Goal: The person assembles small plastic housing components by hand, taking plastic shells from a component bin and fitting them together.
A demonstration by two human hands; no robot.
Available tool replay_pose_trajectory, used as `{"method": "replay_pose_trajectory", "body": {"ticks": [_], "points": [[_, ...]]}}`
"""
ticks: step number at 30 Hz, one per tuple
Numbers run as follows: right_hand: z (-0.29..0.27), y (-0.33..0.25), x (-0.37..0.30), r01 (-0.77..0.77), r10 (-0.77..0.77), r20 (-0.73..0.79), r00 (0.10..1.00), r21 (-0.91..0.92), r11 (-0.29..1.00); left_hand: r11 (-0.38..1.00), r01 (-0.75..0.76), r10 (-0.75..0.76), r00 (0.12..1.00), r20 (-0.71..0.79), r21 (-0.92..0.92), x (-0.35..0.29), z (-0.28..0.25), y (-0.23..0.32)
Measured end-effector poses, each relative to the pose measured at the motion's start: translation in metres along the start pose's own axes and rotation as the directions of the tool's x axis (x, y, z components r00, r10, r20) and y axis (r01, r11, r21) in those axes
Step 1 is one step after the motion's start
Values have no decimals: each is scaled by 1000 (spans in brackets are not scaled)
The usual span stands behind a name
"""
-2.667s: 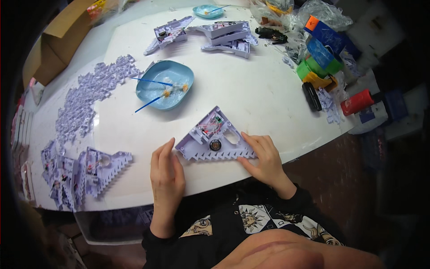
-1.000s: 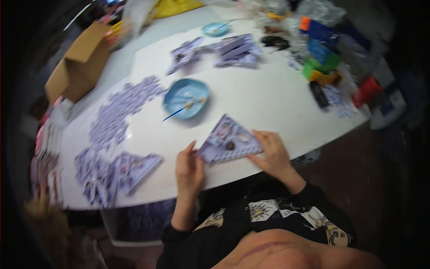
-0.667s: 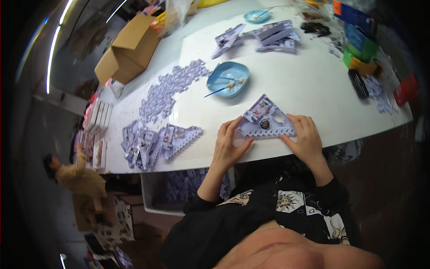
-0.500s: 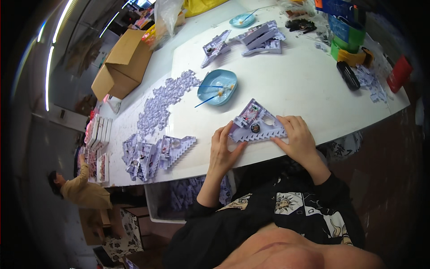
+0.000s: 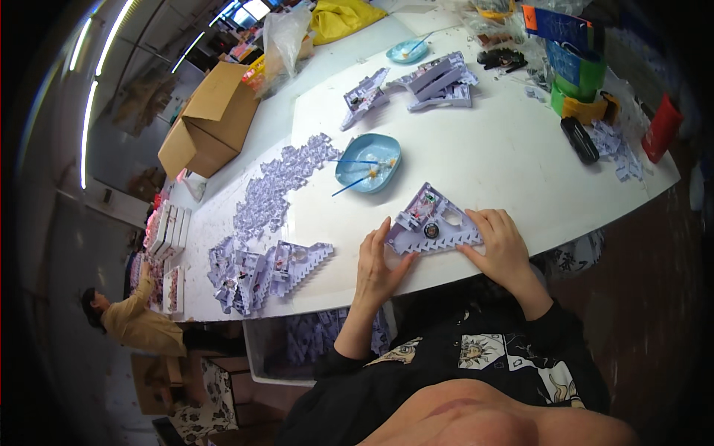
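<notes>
A triangular pale-lilac plastic housing rests on the table near its front edge, open side up. Small wires, a little board and a round black part show inside it, and teeth run along its near side. My left hand grips its left corner, thumb at the near edge. At the opposite corner, my right hand holds it with fingers over the far side and thumb in front. Just beyond lies a blue dish with blue-handled swabs and yellowish blobs.
Similar housings pile up at left, below a heap of small lilac parts. More housings lie at the back beside a second dish. A cardboard box, tape rolls and a bin surround the workplace. A person works far left.
The whole view has shifted slightly, so everything on the table sits lower in the picture. Both hands keep hold of the housing, with little visible change in their grip.
</notes>
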State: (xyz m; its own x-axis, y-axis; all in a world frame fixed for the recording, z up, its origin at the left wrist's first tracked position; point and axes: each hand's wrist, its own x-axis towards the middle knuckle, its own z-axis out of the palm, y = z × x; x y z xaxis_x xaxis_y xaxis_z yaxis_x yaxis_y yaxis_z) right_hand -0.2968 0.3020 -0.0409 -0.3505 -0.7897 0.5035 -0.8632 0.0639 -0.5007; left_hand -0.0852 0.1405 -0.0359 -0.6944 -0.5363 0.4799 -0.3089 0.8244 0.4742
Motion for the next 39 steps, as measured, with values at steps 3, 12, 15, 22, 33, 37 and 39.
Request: {"method": "replay_pose_trajectory", "body": {"ticks": [3, 12, 15, 22, 33, 37, 39], "points": [[-2, -3, 0, 5, -5, 3, 1000, -2, 1000, 1000, 26, -26, 1000, 5, 1, -2, -3, 3], [-4, -2, -1, -1, 1, 1, 1000, 8, 1000, 1000, -10, 10, 1000, -13, 3, 2, -3, 5], [-3, -2, -1, 3, -3, -3, 1000, 12, 1000, 1000, -11, 11, 1000, -14, 5, 2, -3, 5], [-5, -2, -1, 23, -22, -16, 1000, 4, 1000, 1000, -18, 18, 1000, -23, -6, 2, -2, 6], [-1, -1, 0, 33, -32, -33, 999, 9, 999, 1000, -4, 4, 1000, -22, 0, 1, -5, 8], [-3, -3, -1, 18, -19, -20, 1000, -2, 1000, 1000, -23, 23, 1000, -13, -13, 2, -4, 5], [-2, -3, -1, 19, -20, -25, 999, -8, 1000, 999, -39, 39, 999, -27, -2, 2, -4, 6]]}}
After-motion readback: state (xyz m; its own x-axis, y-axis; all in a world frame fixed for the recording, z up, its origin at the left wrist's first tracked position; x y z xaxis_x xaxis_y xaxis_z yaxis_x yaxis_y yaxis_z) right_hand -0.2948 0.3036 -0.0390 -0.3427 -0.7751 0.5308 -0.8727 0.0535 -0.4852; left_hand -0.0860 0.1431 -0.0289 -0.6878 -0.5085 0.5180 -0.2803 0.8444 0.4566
